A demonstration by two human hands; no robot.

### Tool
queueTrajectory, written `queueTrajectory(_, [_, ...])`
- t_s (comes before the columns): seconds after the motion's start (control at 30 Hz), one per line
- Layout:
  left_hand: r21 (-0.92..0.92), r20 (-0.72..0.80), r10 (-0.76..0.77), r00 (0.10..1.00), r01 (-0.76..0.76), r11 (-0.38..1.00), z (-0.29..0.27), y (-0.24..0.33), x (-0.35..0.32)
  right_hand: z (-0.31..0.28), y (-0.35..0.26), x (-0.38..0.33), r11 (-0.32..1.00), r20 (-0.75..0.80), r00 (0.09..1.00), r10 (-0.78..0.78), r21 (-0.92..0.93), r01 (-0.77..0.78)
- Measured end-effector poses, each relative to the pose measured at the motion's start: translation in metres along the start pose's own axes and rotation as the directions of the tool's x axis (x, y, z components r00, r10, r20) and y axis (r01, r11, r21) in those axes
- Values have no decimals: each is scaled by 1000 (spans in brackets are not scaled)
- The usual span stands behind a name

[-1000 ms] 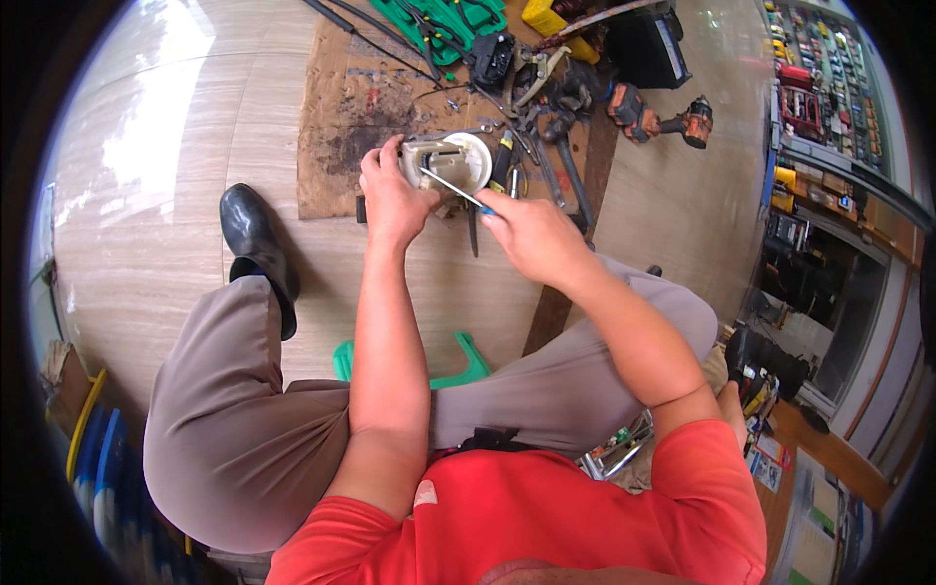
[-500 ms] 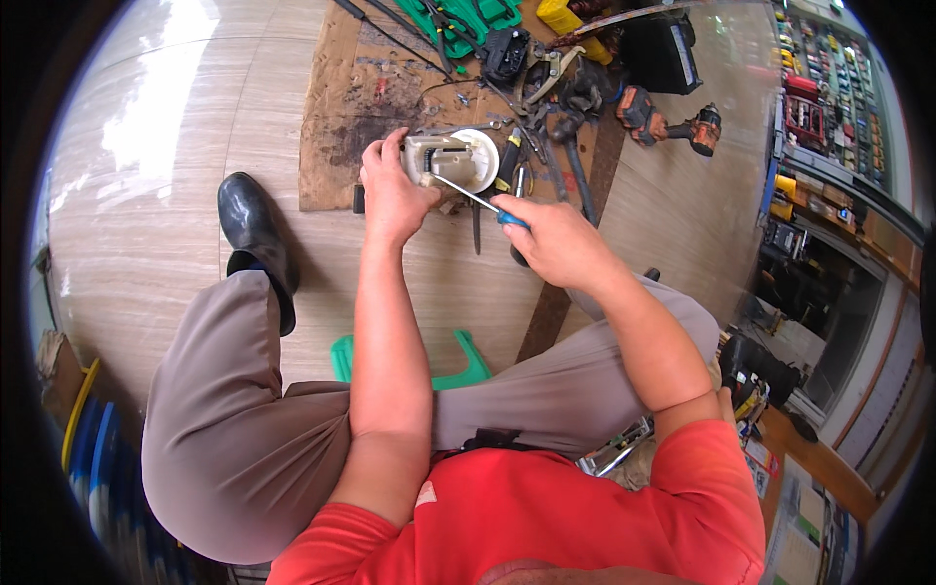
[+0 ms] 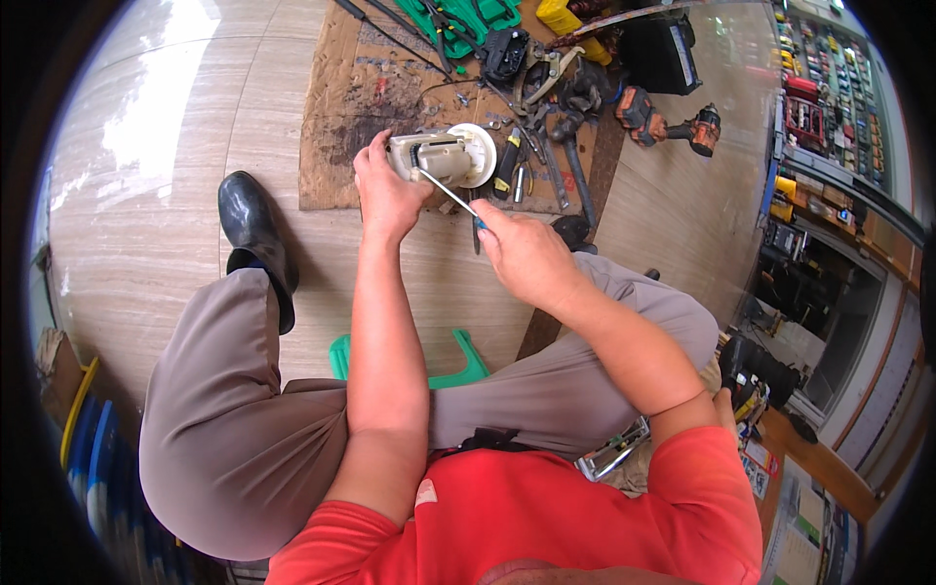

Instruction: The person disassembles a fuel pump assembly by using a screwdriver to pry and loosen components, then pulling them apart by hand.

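Observation:
My left hand [image 3: 385,190] grips a white and beige plastic pump-like part [image 3: 444,158] with a round white flange, held up over a stained cardboard sheet [image 3: 346,117]. My right hand [image 3: 526,255] holds a screwdriver [image 3: 450,193] with a blue handle; its thin metal shaft points up-left and its tip touches the part. I sit on a low green stool [image 3: 458,366] with my knees spread, grey trousers and a black shoe [image 3: 255,234] in view.
Several hand tools [image 3: 551,146], pliers and wrenches lie on the cardboard beyond the part. A green tool tray [image 3: 463,24], a black case [image 3: 663,54] and an orange cordless drill [image 3: 673,122] lie farther off. Shelves of goods [image 3: 809,107] stand at right. The floor is pale tile.
Both hands and the part have stayed together. The screwdriver tip has shifted slightly on the part, with my right hand drawn a little lower and to the right.

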State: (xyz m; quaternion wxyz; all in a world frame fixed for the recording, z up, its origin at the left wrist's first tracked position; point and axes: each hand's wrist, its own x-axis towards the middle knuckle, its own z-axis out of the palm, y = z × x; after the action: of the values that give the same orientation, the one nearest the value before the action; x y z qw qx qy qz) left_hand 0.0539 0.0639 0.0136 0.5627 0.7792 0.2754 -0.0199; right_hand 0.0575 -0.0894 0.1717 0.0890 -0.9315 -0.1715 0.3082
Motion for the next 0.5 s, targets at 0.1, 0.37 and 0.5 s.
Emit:
queueTrajectory(0.1, [-11,-16,-30,999,30,999,2,1,0,3,-5,1,999,16,999,49,23,-49])
queueTrajectory(0.37, [-37,-49,-116,992,114,993,3,0,1,10,-10,4,996,13,997,75,37,-75])
queueTrajectory(0.5, [-18,-40,-57,998,56,998,7,6,-3,8,-5,12,997,-23,998,63,56,-62])
